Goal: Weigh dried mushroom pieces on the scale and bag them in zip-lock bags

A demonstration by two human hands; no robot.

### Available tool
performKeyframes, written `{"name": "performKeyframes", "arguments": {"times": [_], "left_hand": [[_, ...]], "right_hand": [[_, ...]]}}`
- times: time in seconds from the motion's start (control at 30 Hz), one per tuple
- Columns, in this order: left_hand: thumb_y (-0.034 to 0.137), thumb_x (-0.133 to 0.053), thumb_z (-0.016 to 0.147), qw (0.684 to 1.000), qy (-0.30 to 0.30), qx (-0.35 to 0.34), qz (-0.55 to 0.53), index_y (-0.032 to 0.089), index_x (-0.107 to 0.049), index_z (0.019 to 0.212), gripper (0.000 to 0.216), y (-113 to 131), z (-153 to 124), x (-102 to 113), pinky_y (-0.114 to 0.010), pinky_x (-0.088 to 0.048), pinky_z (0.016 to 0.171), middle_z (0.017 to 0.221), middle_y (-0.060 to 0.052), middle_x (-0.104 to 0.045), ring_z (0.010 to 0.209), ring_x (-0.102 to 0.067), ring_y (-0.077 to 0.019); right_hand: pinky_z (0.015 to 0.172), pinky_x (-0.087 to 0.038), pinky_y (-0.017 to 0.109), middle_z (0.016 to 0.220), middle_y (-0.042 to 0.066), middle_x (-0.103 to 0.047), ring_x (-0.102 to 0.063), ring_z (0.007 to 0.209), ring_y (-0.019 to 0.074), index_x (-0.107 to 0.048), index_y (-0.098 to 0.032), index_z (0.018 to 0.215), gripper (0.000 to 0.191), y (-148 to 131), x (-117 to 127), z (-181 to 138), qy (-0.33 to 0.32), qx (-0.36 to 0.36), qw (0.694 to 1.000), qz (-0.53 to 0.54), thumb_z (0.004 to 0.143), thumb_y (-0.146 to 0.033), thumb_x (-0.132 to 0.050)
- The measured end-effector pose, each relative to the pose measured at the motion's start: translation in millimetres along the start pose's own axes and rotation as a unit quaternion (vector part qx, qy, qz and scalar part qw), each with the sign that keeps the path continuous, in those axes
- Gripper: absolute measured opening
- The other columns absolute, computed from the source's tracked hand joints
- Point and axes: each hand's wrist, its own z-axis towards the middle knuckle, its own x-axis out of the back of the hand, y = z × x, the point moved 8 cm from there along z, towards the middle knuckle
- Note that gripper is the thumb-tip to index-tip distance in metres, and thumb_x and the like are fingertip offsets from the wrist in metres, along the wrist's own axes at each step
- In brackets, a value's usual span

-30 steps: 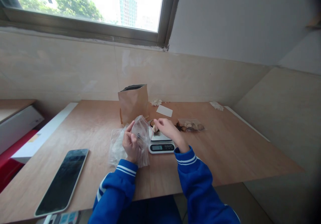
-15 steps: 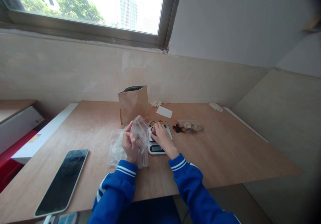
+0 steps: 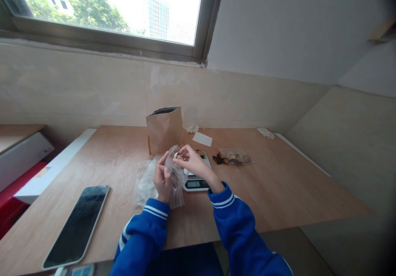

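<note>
My left hand point(image 3: 162, 182) pinches a clear zip bag point(image 3: 177, 176), holding its mouth up and towards the right. At that mouth, the fingers of my right hand point(image 3: 195, 163) grip pale dried mushroom pieces point(image 3: 177, 156). Behind and below my right hand sits a small white kitchen scale point(image 3: 196, 185) with a lit display. Part of its plate is hidden by the hand, and a brownish piece point(image 3: 201, 152) shows on it. More clear plastic bags point(image 3: 144, 185) lie flat beneath and left of my left hand.
A brown paper pouch point(image 3: 165, 129) stands open behind my hands. To the right lies a filled clear bag point(image 3: 236, 156) beside dark dried pieces point(image 3: 220, 159). A white card point(image 3: 202, 139) and crumpled tissue point(image 3: 265, 133) lie farther back. A phone point(image 3: 78, 226) rests at the left.
My right hand has lifted off the scale plate with dried mushroom pieces and moved left to the bag's mouth. My left hand stays about where it was.
</note>
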Motion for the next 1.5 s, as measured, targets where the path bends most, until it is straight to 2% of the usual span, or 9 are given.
{"name": "performKeyframes", "arguments": {"times": [0.2,0.33,0.47,0.63,0.73,0.9,1.2,1.33,1.5], "left_hand": [[0.033,-0.050,0.093,0.999,-0.026,-0.008,-0.032,0.019,-0.049,0.071,0.027,2,0,-3,-0.046,-0.052,0.093,0.129,-0.016,-0.063,0.116,-0.062,-0.0277],[0.032,-0.051,0.092,1.000,-0.023,-0.017,-0.009,0.019,-0.050,0.069,0.027,1,-1,-3,-0.045,-0.051,0.093,0.128,-0.016,-0.064,0.114,-0.063,-0.0271],[0.031,-0.050,0.091,0.999,0.010,0.038,0.022,0.019,-0.049,0.068,0.026,-7,-2,0,-0.040,-0.052,0.085,0.131,-0.016,-0.062,0.102,-0.067,-0.0233],[0.033,-0.051,0.089,0.994,0.037,0.102,0.028,0.019,-0.049,0.067,0.026,-10,-1,1,-0.035,-0.052,0.074,0.128,-0.016,-0.064,0.088,-0.066,-0.0203],[0.035,-0.051,0.088,0.992,0.042,0.114,0.029,0.019,-0.049,0.066,0.027,-12,-1,1,-0.034,-0.052,0.072,0.127,-0.016,-0.065,0.087,-0.066,-0.0199],[0.038,-0.050,0.089,0.992,0.036,0.115,0.023,0.019,-0.047,0.067,0.029,-15,-1,1,-0.033,-0.050,0.078,0.129,-0.014,-0.064,0.095,-0.065,-0.0206],[0.039,-0.049,0.093,0.993,0.029,0.116,0.001,0.019,-0.049,0.070,0.030,-22,-1,-3,-0.036,-0.045,0.095,0.132,-0.012,-0.062,0.112,-0.061,-0.0230],[0.039,-0.051,0.092,0.992,0.030,0.121,-0.023,0.019,-0.052,0.071,0.029,-25,-2,-2,-0.040,-0.045,0.097,0.131,-0.012,-0.063,0.117,-0.060,-0.0250],[0.038,-0.052,0.091,0.992,0.039,0.119,-0.030,0.019,-0.055,0.073,0.027,-25,-1,1,-0.043,-0.045,0.100,0.131,-0.013,-0.063,0.121,-0.058,-0.0264]], "right_hand": [[0.072,-0.048,0.029,0.085,0.003,-0.067,-0.063,0.077,0.0171,-0.059,-0.019,0.091,0.009,-6,-21,7,0.051,0.025,0.992,-0.114,0.083,-0.017,-0.061],[0.076,-0.047,0.029,0.084,0.006,-0.068,-0.063,0.080,0.0181,-0.063,-0.017,0.078,0.015,-15,-32,6,0.018,0.100,0.978,-0.182,0.088,-0.010,-0.053],[0.076,-0.048,0.028,0.087,0.005,-0.070,-0.064,0.081,0.0170,-0.068,-0.019,0.083,0.026,-21,0,4,0.080,0.147,0.978,-0.121,0.096,-0.027,-0.047],[0.087,-0.051,0.033,0.104,0.007,-0.069,-0.065,0.095,0.0188,-0.060,-0.018,0.117,0.031,21,44,19,0.140,0.135,0.975,-0.111,0.089,-0.017,-0.047],[0.104,-0.041,0.039,0.125,0.011,-0.062,-0.055,0.120,0.0226,-0.057,-0.018,0.125,0.044,51,34,26,0.081,0.137,0.955,-0.251,0.082,-0.008,-0.054],[0.100,-0.043,0.037,0.112,0.014,-0.066,-0.059,0.111,0.0237,-0.066,-0.014,0.109,0.031,73,17,25,0.047,0.098,0.917,-0.384,0.086,-0.003,-0.049],[0.088,-0.051,0.035,0.105,0.008,-0.073,-0.067,0.093,0.0205,-0.069,-0.018,0.108,0.024,22,49,18,0.163,0.083,0.966,-0.183,0.088,-0.020,-0.055],[0.083,-0.053,0.030,0.110,0.007,-0.071,-0.066,0.093,0.0177,-0.065,-0.020,0.119,0.033,-4,32,18,0.087,0.118,0.983,-0.107,0.089,-0.031,-0.058],[0.098,-0.048,0.037,0.117,0.012,-0.063,-0.060,0.109,0.0209,-0.063,-0.017,0.117,0.030,24,49,21,0.158,0.120,0.960,-0.200,0.092,-0.020,-0.047]]}}
